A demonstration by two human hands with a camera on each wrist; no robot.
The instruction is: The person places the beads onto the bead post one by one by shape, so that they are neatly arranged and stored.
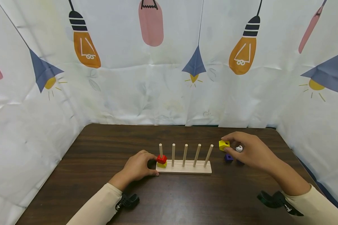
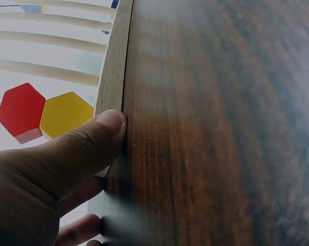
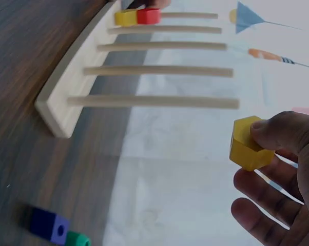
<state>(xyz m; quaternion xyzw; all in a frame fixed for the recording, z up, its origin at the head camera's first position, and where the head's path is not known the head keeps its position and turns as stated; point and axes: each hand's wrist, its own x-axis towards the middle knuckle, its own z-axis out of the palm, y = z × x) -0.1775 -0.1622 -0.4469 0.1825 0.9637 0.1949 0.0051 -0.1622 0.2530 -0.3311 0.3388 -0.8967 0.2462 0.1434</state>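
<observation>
A pale wooden peg board (image 1: pixel 183 170) with several upright pegs stands on the table. On its leftmost peg, a red hexagonal block (image 1: pixel 161 159) sits above a yellow one (image 2: pixel 67 114). My left hand (image 1: pixel 138 165) grips the board's left end; in the left wrist view its thumb (image 2: pixel 111 123) presses the front edge. To the right of the board, my right hand (image 1: pixel 254 153) pinches another yellow hexagonal block (image 3: pixel 247 146) between thumb and fingers, raised off the table. A purple block (image 1: pixel 228 158) with a hole lies below that hand, which partly hides the things there.
Beside the purple block a green piece (image 3: pixel 77 239) shows in the right wrist view. A small white piece (image 1: pixel 238 148) peeks out by the right hand, its kind unclear. The dark wooden table (image 1: pixel 186 197) is enclosed by a printed white curtain (image 1: pixel 169 93).
</observation>
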